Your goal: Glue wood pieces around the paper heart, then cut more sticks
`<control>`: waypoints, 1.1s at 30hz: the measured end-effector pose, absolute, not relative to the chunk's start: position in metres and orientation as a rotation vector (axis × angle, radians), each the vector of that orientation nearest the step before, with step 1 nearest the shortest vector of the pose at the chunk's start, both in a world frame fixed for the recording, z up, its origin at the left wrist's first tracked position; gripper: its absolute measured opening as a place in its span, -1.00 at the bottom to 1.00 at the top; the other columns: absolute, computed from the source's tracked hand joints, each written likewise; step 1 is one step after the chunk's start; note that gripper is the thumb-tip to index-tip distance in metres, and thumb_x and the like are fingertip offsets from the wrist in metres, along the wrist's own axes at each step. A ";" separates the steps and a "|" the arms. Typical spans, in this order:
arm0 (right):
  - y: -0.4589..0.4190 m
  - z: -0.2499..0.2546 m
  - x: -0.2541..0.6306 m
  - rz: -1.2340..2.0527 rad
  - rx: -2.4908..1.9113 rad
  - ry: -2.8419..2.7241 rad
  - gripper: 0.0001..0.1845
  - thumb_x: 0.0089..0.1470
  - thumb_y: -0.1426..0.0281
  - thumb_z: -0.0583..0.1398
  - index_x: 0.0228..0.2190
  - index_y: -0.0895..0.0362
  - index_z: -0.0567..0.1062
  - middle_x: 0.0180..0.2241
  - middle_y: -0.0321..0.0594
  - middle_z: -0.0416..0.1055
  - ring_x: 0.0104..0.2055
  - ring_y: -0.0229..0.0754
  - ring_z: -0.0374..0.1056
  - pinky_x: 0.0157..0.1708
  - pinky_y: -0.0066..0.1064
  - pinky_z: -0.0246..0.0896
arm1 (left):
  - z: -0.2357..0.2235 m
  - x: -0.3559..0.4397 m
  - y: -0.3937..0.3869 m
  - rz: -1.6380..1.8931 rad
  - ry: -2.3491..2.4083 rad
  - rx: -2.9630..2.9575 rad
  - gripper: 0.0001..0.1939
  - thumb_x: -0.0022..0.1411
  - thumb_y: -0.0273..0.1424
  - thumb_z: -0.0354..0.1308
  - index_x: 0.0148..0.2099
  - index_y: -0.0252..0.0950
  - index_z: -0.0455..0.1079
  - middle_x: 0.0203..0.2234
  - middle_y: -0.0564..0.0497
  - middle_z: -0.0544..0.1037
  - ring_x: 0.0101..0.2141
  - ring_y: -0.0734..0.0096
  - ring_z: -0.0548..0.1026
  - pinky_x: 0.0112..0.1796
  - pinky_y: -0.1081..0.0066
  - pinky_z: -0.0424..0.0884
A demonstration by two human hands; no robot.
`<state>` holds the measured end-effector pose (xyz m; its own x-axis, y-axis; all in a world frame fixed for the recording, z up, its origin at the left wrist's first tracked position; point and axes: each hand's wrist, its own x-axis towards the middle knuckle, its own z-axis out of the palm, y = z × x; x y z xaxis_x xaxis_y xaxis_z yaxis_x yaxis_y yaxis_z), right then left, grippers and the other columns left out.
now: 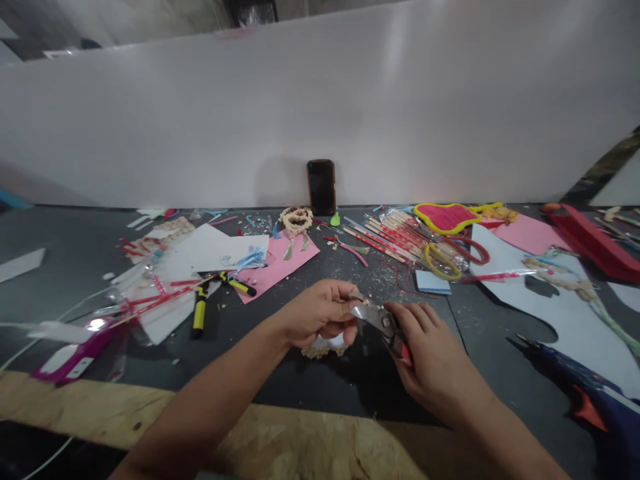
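My right hand (433, 347) is wrapped round the red handles of a pair of pruning shears (375, 317). Their metal jaws point left and stand apart, close to the fingertips of my left hand (325, 310). Those fingers are pinched together at the jaws; the small pale piece that seems to be between them is too small to name. Under my left hand lies a white piece edged with beige bits (320, 349), partly hidden by the fingers.
A phone (321, 187) leans on the white board behind. Yellow-black pliers (199, 312) and a purple tool (75, 353) lie left. Patterned sticks (383, 240) lie beyond my right hand. A blue glue gun (575, 380) and a red tray (595, 240) are at right.
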<state>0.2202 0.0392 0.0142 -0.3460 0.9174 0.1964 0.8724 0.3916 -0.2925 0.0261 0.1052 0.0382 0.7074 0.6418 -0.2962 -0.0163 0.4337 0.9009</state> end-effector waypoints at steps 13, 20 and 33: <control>0.038 0.012 0.213 0.252 -1.718 -2.228 -0.64 -0.05 0.51 0.03 -0.14 0.21 0.27 -0.25 -0.02 0.36 -0.20 -0.03 0.28 -0.21 -0.23 0.19 | 0.029 0.045 0.099 0.895 1.057 1.579 -0.93 0.07 -0.49 0.05 -0.38 -0.32 0.36 -0.55 0.05 0.50 -0.54 0.54 0.40 -0.50 0.57 0.24; 0.039 0.012 0.217 0.150 -1.650 -2.260 -0.50 -0.07 0.47 0.06 -0.02 0.21 0.22 -0.12 0.02 0.32 -0.09 0.04 0.21 -0.15 -0.12 0.14 | 0.033 0.045 0.092 0.914 1.035 1.613 -0.75 -0.06 -0.67 -0.07 -0.38 -0.32 0.35 -0.54 0.10 0.53 -0.49 0.48 0.49 -0.45 0.55 0.32; 0.034 0.014 0.212 0.249 -1.568 -2.216 -0.56 -0.11 0.53 0.03 -0.10 0.21 0.25 -0.23 0.00 0.36 -0.20 -0.05 0.31 -0.21 -0.23 0.24 | 0.043 0.045 0.089 0.845 0.999 1.449 -0.89 0.01 -0.57 0.02 -0.43 -0.35 0.36 -0.61 0.07 0.48 -0.53 0.47 0.45 -0.49 0.53 0.30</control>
